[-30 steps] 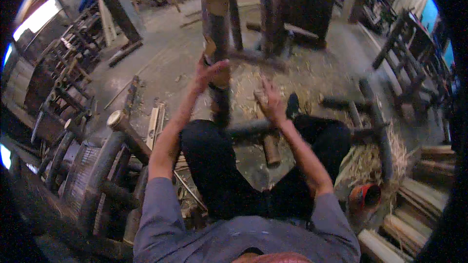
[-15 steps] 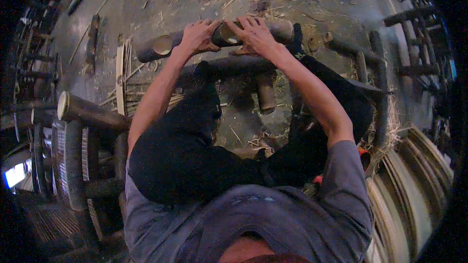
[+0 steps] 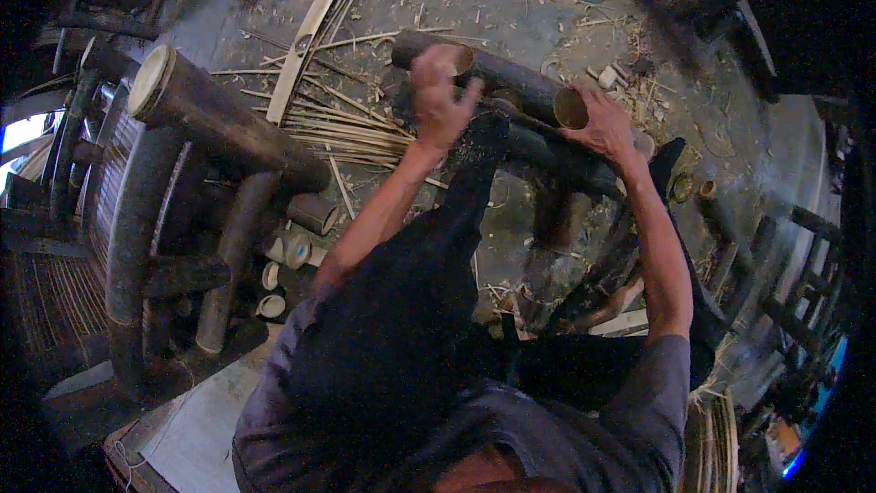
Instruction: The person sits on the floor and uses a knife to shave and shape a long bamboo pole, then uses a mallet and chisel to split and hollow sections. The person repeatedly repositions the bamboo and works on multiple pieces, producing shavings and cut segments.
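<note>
A dark bamboo pole (image 3: 516, 76) with round cut openings lies slantwise in front of me, above another dark pole (image 3: 553, 153) of the frame between my legs. My right hand (image 3: 606, 131) grips the upper pole beside its right-hand opening, thumb on the near side and fingers over the top. Near the left-hand opening is my left hand (image 3: 442, 102), blurred, with the thumb apart from the fingers and nothing visible in it. Whether its fingertips touch the pole I cannot tell.
A bamboo chair frame (image 3: 196, 119) stands close on my left, with short cut bamboo pieces (image 3: 272, 277) beside it. Thin bamboo strips (image 3: 351, 128) and a wider slat (image 3: 306, 50) lie on the floor beyond. Wood scraps (image 3: 610, 76) litter the far floor; more bamboo frames stand at right.
The view has swung leftward, and the pole now slants down to the right. My hands, earlier close together on the pole, are farther apart; the left has moved toward its left end.
</note>
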A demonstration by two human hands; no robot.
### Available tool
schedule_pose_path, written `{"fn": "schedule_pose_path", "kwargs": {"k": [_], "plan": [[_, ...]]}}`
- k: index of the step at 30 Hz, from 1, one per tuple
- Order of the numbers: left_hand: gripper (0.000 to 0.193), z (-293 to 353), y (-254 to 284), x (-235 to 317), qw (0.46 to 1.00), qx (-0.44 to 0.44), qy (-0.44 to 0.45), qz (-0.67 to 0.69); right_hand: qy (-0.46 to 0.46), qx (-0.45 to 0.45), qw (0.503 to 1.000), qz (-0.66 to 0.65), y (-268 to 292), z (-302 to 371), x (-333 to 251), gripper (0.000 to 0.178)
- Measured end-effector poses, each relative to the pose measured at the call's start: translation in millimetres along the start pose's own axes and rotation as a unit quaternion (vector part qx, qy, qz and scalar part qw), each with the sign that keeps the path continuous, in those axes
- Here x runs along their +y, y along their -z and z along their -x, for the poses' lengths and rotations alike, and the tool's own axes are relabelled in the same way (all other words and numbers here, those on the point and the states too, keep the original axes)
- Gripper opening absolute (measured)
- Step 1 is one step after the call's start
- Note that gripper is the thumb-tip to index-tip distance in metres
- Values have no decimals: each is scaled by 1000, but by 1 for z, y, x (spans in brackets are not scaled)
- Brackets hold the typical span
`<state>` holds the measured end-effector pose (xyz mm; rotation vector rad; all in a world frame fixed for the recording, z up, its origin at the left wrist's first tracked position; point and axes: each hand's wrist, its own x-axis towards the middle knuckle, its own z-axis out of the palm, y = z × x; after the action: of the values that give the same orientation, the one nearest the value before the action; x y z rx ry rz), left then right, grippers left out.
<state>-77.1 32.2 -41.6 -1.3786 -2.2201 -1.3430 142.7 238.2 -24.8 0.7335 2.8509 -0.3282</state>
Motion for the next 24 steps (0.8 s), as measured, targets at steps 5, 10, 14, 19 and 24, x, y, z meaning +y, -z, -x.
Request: {"fn": "schedule_pose_path", "kwargs": {"k": [5,10,14,19,24], "plan": [[45,49,38,-106,921,69,384,9,19,-32,999,-1,-10,-3,1,88],[45,30,41,-114,889,-23,425,168,26,-11,999,-17,-3,5,4,89],[48,22,40,-113,866,-45,478,137,43,-6,999,-5,-4,7,-2,89],[49,10,27,-112,891,-113,437,52,44,20,999,17,-30,7,24,90],[58,29,37,-154,942,-96,323,10,-44,39,998,35,-41,-3,-14,90]]}}
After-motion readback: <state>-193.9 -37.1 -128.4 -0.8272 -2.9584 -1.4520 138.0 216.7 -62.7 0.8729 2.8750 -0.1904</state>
